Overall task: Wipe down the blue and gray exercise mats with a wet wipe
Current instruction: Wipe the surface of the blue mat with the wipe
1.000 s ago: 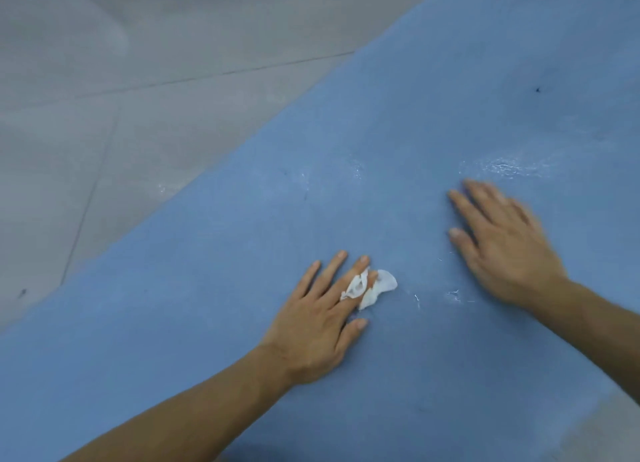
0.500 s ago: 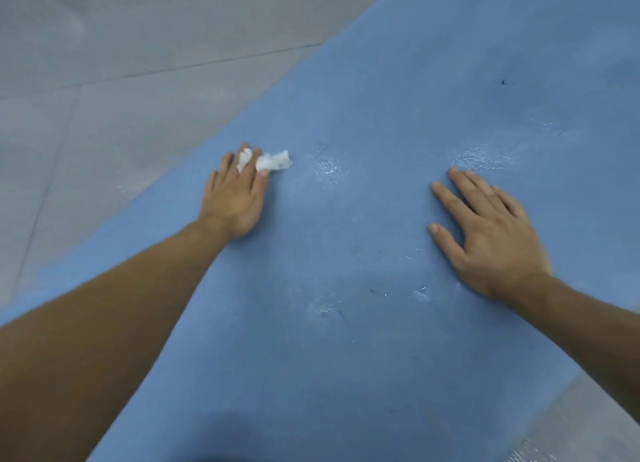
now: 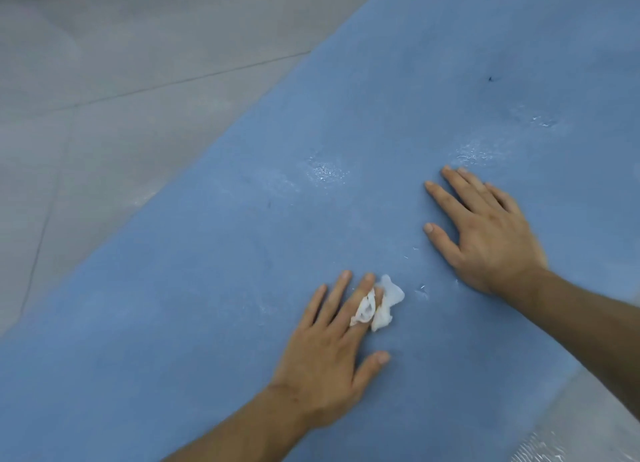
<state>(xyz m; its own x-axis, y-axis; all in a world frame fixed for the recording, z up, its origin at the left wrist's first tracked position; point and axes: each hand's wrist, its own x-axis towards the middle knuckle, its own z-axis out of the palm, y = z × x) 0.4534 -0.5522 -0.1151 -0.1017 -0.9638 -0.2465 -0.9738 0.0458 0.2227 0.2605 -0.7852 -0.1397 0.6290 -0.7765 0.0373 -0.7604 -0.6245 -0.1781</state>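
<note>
- The wet wipe, small, white and crumpled, lies on the near middle of the blue mat. Part of it is threaded up between two fingers of the left hand and the rest pokes out to the right of them.
- The left hand lies flat with fingers straight and slightly spread, thumb out to the side, pressing the wipe onto the mat rather than closing round it.
- The right hand rests to the right and a little farther off, palm down, fingers straight and close together. It holds nothing and appears to brace the mat.
- Pale damp patches show farther up the mat, with more beyond the right fingertips, which suggests those stretches have had a pass.
- A dark speck sits on the far right part, and the near left stretch looks dry, so the blue mat seems only partly done.
- No gray mat is visible. Only the gray tiled floor lies to the left, so that half of the job probably remains.
</note>
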